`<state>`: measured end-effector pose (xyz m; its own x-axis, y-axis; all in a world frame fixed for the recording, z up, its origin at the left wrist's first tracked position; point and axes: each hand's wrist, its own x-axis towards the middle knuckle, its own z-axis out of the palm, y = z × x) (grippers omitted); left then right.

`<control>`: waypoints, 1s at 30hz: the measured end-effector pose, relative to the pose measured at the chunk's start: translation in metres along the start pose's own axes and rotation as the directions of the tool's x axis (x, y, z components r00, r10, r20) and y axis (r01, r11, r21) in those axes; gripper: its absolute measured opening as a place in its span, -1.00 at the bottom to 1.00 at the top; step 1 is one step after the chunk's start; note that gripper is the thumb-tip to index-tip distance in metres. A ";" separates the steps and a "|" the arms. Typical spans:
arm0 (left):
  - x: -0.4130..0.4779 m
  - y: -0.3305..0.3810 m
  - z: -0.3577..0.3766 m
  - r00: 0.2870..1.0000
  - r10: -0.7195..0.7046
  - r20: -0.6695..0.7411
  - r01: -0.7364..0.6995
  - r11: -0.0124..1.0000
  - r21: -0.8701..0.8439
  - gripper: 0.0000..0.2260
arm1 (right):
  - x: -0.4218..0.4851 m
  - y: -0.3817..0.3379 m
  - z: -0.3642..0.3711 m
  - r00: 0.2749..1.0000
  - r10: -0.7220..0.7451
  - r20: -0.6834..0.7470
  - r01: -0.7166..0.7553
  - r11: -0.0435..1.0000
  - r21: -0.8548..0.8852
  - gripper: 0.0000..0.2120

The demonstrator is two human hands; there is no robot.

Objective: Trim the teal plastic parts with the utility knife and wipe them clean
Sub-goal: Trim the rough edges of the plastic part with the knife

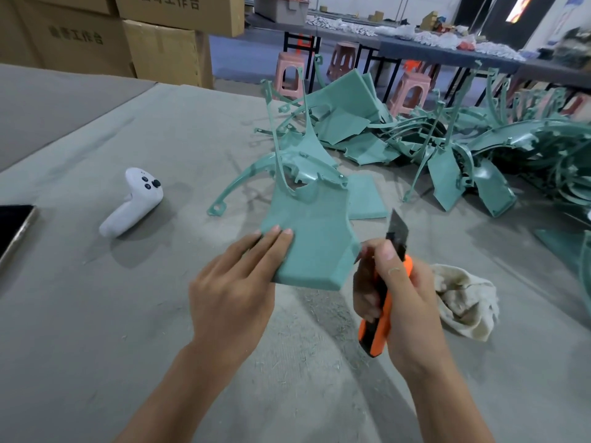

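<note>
Only readable text is on the stacked cardboard boxes at top left. Left box [64,43]: dark printed line of five Chinese characters on its front face. The last three read 工作台, the first two are too blurred for me to call. Upper box [179,14]: same style of print along its top edge, again ending in 工作台. The frame crops the tops of those characters, and the leading ones are unclear. Both lines are printed straight on the brown card.
</note>
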<state>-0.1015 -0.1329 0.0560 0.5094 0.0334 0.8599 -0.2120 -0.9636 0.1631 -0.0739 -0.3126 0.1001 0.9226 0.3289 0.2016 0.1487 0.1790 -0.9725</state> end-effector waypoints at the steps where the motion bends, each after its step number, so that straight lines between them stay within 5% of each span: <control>1: 0.000 0.000 -0.001 1.000 0.011 0.008 -0.011 1.000 0.022 -0.56 | 0.000 -0.001 0.001 1.000 0.016 0.011 -0.016 0.999 0.034 -0.47; 4: 0.000 -0.001 -0.003 0.999 0.048 0.016 -0.049 0.996 0.069 -0.57 | 0.000 -0.002 -0.001 0.999 0.025 -0.034 -0.027 0.999 -0.042 -0.65; 10: 0.001 -0.002 -0.003 0.994 0.097 -0.040 -0.094 0.993 0.073 -0.61 | 0.004 -0.006 -0.013 0.978 0.118 -0.174 -0.106 0.991 0.079 -0.74; 15: -0.001 -0.004 -0.002 0.994 0.088 -0.058 -0.082 0.992 0.092 -0.59 | 0.007 -0.001 -0.019 0.951 0.098 -0.293 -0.100 0.995 0.010 -0.84; 18: 0.000 -0.005 -0.002 0.996 0.076 -0.047 -0.070 0.990 0.122 -0.56 | 0.007 0.000 -0.020 0.963 0.131 -0.236 -0.126 0.991 0.036 -0.90; 22: 0.000 -0.005 -0.003 0.994 0.099 -0.040 -0.090 0.979 0.181 -0.60 | 0.004 -0.002 -0.017 0.971 0.238 -0.023 -0.238 0.971 0.000 -0.56; 25: 0.001 -0.003 -0.001 0.987 0.136 -0.089 -0.117 0.975 0.187 -0.64 | 0.003 0.002 -0.010 0.961 0.271 0.052 -0.267 0.961 -0.064 -0.59; 30: 0.006 -0.004 -0.001 0.953 0.047 -0.300 -0.048 0.999 0.003 -0.64 | 0.007 0.005 -0.022 0.951 0.300 0.074 -0.307 0.946 0.109 -0.75</control>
<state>-0.0987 -0.1288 0.0607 0.2254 0.0662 0.9720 -0.2341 -0.9648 0.1199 -0.0584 -0.3299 0.0941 0.8956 0.4353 -0.0914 -0.1813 0.1696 -0.9687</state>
